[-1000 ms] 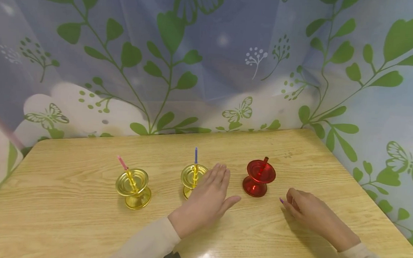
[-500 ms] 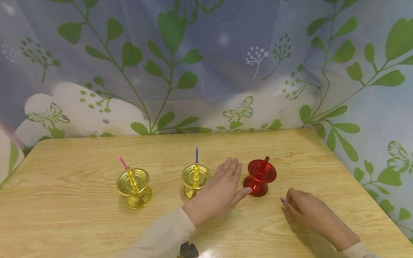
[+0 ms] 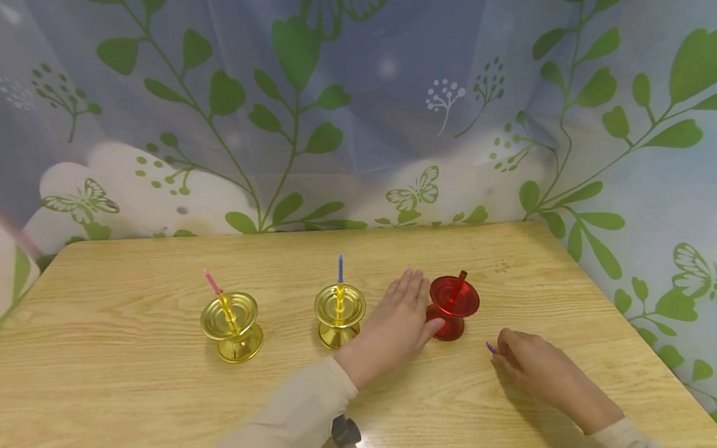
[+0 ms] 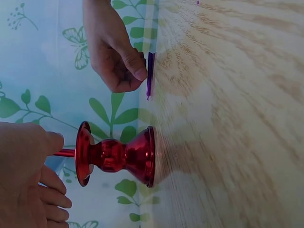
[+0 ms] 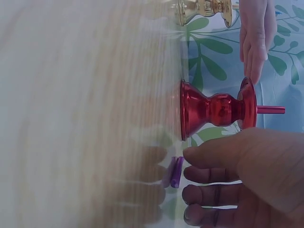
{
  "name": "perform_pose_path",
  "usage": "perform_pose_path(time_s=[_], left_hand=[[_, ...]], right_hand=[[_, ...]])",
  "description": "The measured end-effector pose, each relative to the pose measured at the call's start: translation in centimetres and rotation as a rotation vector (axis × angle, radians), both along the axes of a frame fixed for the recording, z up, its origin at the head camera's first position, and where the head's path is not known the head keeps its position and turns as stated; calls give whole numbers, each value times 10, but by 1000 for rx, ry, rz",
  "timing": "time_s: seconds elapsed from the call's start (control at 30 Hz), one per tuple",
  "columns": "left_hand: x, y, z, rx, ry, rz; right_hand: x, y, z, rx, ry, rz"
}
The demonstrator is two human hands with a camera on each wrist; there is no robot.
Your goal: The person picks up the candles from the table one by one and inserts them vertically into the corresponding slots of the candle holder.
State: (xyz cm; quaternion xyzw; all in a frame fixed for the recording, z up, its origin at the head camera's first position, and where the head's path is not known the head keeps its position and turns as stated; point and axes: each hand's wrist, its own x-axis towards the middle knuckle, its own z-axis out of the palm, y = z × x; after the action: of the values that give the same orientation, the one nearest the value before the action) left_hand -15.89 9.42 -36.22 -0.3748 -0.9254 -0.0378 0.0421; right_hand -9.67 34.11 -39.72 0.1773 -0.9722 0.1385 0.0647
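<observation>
Left hand [image 3: 398, 319] flat beside red holder [image 3: 452, 306]; right hand [image 3: 531, 368] pinches purple candle [image 3: 490, 347].

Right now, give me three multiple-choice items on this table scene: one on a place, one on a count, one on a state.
1. Where is the left hand?
A. beside the red candle holder
B. on the pink candle
C. off the table

2. How many gold candle holders stand on the table?
A. one
B. two
C. four

3. How does the purple candle lie?
A. upright in a holder
B. flat on the table at the right hand
C. lifted in the air

Answers:
1 A, its thumb reaches the red holder's base.
2 B, one bears the pink candle, the other a blue candle.
3 B, the left wrist view shows it flat against the wood under the fingertips.
</observation>
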Motion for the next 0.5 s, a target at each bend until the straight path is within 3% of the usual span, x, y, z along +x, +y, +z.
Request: perform_pose_path(time_s=[0.5], left_hand=[[-3, 13, -6, -18, -53, 48]], right_hand=[[0, 3, -4, 5, -52, -1]])
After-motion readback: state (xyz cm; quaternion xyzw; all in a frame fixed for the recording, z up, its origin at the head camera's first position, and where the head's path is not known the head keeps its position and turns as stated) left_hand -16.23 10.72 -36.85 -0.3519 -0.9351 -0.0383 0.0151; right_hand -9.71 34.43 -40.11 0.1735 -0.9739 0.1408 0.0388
